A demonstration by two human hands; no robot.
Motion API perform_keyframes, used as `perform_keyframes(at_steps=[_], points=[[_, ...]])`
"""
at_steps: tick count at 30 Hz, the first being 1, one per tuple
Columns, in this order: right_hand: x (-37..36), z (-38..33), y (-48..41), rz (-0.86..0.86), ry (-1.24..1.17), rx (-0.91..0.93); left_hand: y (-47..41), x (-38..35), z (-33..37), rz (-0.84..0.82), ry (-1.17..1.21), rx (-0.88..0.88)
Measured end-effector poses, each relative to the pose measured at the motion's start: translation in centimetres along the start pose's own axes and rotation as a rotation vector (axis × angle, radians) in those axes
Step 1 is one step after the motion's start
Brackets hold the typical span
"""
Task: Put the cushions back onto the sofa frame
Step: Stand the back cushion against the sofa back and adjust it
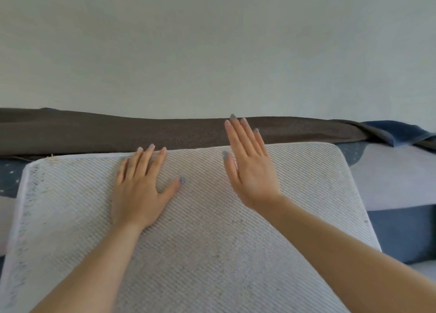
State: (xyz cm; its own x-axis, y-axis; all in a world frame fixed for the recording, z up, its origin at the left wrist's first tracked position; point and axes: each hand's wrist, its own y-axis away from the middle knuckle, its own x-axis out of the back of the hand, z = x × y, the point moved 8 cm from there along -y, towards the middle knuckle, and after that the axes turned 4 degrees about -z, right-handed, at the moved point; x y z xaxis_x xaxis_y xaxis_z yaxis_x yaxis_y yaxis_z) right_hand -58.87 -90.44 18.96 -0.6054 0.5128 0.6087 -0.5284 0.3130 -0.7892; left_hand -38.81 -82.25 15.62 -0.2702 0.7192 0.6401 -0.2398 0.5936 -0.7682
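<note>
Left hand [141,192]: flat on cushion [236,253], palm down, fingers straight and a bit spread, fingertips at the cushion's far edge. It grips nothing.

Right hand [251,168]: fingers straight and together, palm turned toward the left hand, tilted up on its edge. It holds nothing. Can't tell if its lower edge touches the cushion or sits just above it.

Cushion: pale, ribbed, lies under both hands and forearms. Its near edge and near-left corner are cut off by the view. The border left of the left hand looks marked or frayed, too blurred to say which.

Beyond the fingertips, a brown cloth [165,133] runs the full width and hides whatever it covers.

A blue cloth [398,130] is bunched far right of the right hand and cut off at the view edge.

Sofa frame [401,235]: a dark blue part shows right of the right forearm, and a speckled bit shows left of the left hand. The rest is hidden under the cushion.

A pale panel [396,176] lies right of the right hand. Can't tell if it is seat deck or another cushion.

Wall [212,41] above the hands is plain.
</note>
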Motion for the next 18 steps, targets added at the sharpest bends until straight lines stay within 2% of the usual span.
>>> perform_keyframes(at_steps=[2, 4, 5, 8, 9, 12, 13, 14, 16, 17, 18], points=[[-2.5, 0.3, 1.6, -0.138, 0.119, 0.042, 0.0, -0.2, 0.1, -0.004, 0.001, -0.009], [-3.7, 1.2, 1.4, -0.239, 0.119, 0.017, 0.0, -0.2, 0.1, 0.006, -0.003, -0.019], [-2.9, 1.4, 0.7, -0.198, 0.085, -0.017, 0.0, -0.2, 0.1, 0.011, 0.002, -0.018], [0.6, 2.0, 0.2, 0.081, -0.015, -0.111, -0.1, -0.1, 0.0, 0.01, 0.003, -0.021], [0.0, 2.1, 0.6, 0.047, 0.02, -0.117, -0.1, -0.2, 0.0, 0.007, 0.002, -0.025], [-3.5, 3.3, 1.1, -0.21, 0.147, -0.119, -0.1, -0.3, 0.2, 0.006, -0.004, -0.044], [-2.9, 3.6, 0.5, -0.202, 0.125, -0.132, -0.1, -0.3, 0.2, 0.011, -0.007, -0.041], [-1.4, 4.0, 0.0, -0.119, 0.086, -0.159, -0.1, -0.3, 0.1, 0.015, -0.01, -0.037], [1.7, 4.9, 0.5, 0.13, -0.007, -0.223, -0.1, -0.2, 0.1, 0.017, -0.016, -0.032], [1.7, 5.0, 1.3, 0.136, 0.0, -0.224, -0.1, -0.1, 0.1, 0.017, -0.013, -0.031], [0.4, 4.8, 2.2, 0.056, 0.053, -0.201, -0.1, -0.2, 0.1, 0.015, -0.012, -0.033]])
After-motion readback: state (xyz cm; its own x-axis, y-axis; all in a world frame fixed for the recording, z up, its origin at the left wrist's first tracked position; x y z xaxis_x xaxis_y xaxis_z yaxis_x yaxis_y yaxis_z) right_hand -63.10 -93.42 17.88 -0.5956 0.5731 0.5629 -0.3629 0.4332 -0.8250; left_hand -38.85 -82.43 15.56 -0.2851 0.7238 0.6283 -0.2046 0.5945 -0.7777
